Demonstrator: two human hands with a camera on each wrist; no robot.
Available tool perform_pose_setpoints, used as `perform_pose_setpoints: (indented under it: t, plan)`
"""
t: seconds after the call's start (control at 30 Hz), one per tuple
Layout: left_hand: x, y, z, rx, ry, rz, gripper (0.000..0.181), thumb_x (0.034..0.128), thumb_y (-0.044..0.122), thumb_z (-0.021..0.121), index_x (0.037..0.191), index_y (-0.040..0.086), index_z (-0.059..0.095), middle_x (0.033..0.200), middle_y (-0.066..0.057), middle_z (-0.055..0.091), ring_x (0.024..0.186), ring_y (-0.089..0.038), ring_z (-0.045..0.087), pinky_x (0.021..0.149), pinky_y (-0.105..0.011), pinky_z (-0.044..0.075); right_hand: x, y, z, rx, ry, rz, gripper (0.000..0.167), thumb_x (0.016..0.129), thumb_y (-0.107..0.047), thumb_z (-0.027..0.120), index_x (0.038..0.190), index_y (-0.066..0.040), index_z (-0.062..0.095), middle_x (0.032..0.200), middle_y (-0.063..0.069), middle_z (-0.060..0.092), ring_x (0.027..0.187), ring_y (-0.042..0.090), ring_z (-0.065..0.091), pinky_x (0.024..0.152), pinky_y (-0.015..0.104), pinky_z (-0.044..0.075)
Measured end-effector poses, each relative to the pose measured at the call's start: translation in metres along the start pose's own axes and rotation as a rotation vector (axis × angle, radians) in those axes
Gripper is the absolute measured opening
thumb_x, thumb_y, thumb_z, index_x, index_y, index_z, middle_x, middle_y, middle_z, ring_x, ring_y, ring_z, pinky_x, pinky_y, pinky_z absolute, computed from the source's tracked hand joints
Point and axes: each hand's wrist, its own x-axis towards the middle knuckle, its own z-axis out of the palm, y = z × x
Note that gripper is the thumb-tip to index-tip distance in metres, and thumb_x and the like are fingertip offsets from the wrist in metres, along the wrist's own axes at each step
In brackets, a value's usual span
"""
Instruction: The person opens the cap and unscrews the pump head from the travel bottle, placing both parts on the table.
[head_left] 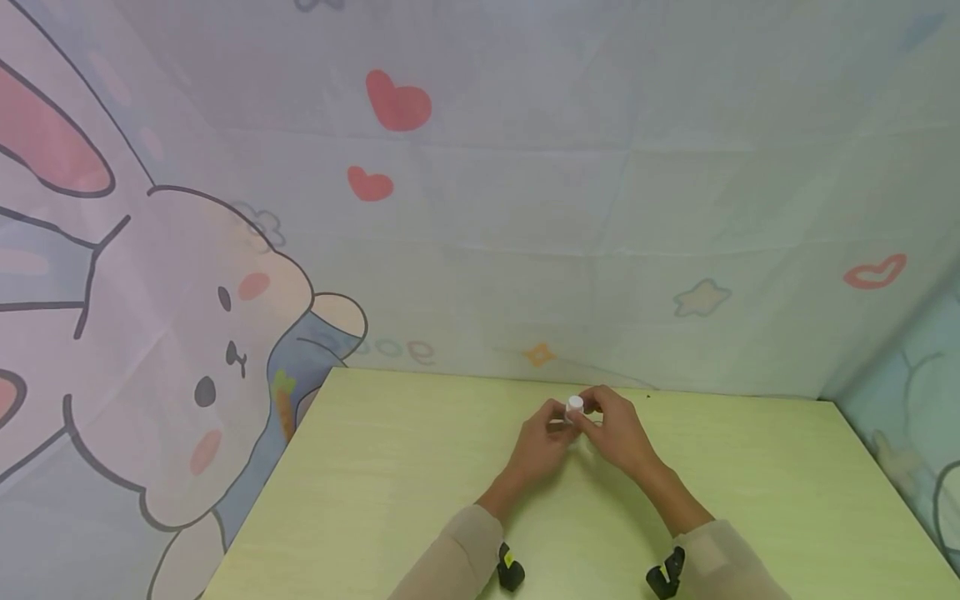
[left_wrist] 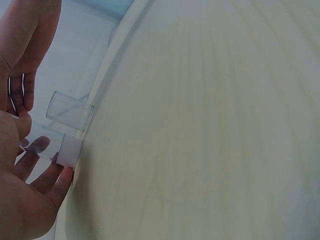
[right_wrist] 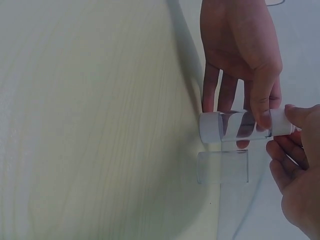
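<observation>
Between the hands, near the table's far edge, stands a clear cylindrical bottle (right_wrist: pixel 232 126) with a white cap (head_left: pixel 575 403) and a white base (left_wrist: pixel 70 150). My left hand (head_left: pixel 542 446) (left_wrist: pixel 25 200) (right_wrist: pixel 240 55) curls round its body, thumb in front and fingers behind. At the cap, my right hand (head_left: pixel 618 433) (right_wrist: pixel 305 170) pinches with thumb and fingers; in the left wrist view the right hand (left_wrist: pixel 27 45) partly hides behind the left thumb. A second clear cylinder (left_wrist: pixel 70 111) (right_wrist: pixel 222 167) is upright beside the bottle, separate from it; the head view does not show it clearly.
The pale yellow-green table (head_left: pixel 405 467) ends just beyond the hands, against a cloth backdrop (head_left: pixel 510 250) printed with a rabbit, hearts and stars. Black devices (head_left: pixel 511 571) are strapped at both sleeves. A dark curved line shows on the right side cloth.
</observation>
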Motion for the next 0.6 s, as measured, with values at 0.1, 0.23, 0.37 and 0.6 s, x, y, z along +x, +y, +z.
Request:
perform_pose_setpoints:
  t: [0.1,0.23,0.37,0.6]
  plan:
    - [-0.0005,0.0002,0.0000,-0.009,-0.004,-0.003,0.019,0.1047,0.035,0.070,0.116,0.021,0.065,0.134,-0.004,0.069,0.121,-0.029,0.070,0.096,-0.036,0.060,-0.0001,0.0002,-0.0002,-0.009,-0.001,-0.008,0.024,0.098,-0.016,0.079,0.114,-0.002,0.068,0.106,0.008,0.069,0.105,0.030,0.068,0.097,0.056,0.057]
    - [-0.0004,-0.0002,0.0005,-0.026,-0.007,0.004,0.019,0.1049,0.034,0.070,0.116,0.020,0.064,0.135,-0.003,0.068,0.123,-0.029,0.069,0.096,-0.035,0.060,0.0001,0.0004,-0.0003,-0.023,-0.002,-0.026,0.023,0.099,-0.015,0.078,0.115,-0.002,0.068,0.106,0.008,0.069,0.104,0.029,0.068,0.097,0.055,0.058]
    - [0.0006,-0.0018,0.0015,-0.035,-0.001,0.009,0.018,0.1045,0.033,0.071,0.116,0.020,0.065,0.135,-0.003,0.068,0.123,-0.028,0.070,0.095,-0.032,0.060,-0.0001,0.0002,-0.0005,-0.023,-0.009,-0.029,0.023,0.100,-0.014,0.077,0.116,-0.002,0.068,0.109,0.008,0.069,0.104,0.029,0.067,0.097,0.056,0.057]
    - [0.0007,-0.0032,0.0023,-0.032,0.000,0.007,0.017,0.1047,0.031,0.071,0.116,0.020,0.064,0.134,-0.002,0.068,0.122,-0.027,0.070,0.095,-0.031,0.060,-0.0012,0.0014,0.0018,-0.020,-0.006,-0.024,0.023,0.100,-0.014,0.076,0.117,-0.002,0.067,0.111,0.010,0.069,0.104,0.030,0.066,0.096,0.058,0.057]
